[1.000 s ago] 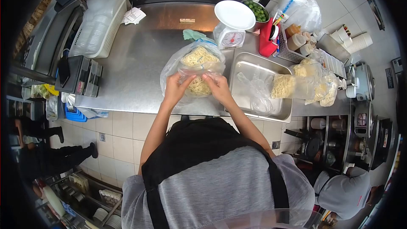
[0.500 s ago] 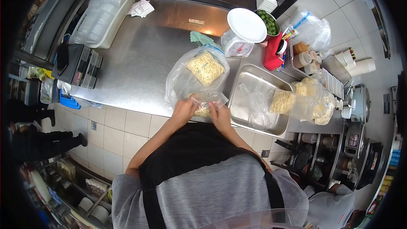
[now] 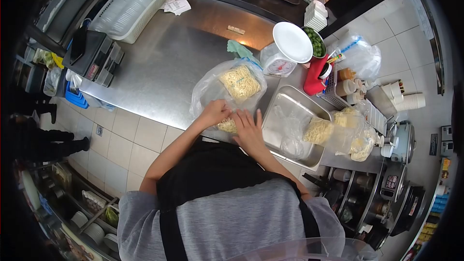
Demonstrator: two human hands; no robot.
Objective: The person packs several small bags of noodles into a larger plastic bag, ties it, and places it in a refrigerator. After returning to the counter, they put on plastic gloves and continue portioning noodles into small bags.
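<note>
A small clear bag of noodles (image 3: 226, 125) lies at the counter's front edge, partly covered by my hands. My left hand (image 3: 215, 113) is closed, its fingertips pinched at the top of that bag. With fingers stretched out and slightly spread, my right hand (image 3: 249, 128) lies flat over the bag's right side. Just beyond, another packed portion of noodles (image 3: 240, 83) rests on a large clear plastic bag (image 3: 205, 91). To the right stands a steel tray (image 3: 313, 162) holding crumpled clear plastic (image 3: 292, 137) and a bag of noodles (image 3: 318, 131).
A white kitchen scale (image 3: 280, 64) stands behind the bags, near a green cloth (image 3: 238, 48) and a bowl of green limes (image 3: 315, 43). More bagged noodles (image 3: 362, 146) sit right of the tray. A white basket (image 3: 137, 31) of plastic containers is at the far left.
My right hand has gone from pinching the small bag to lying flat over it with fingers extended. My left hand has shifted slightly up. The view has turned a little.
</note>
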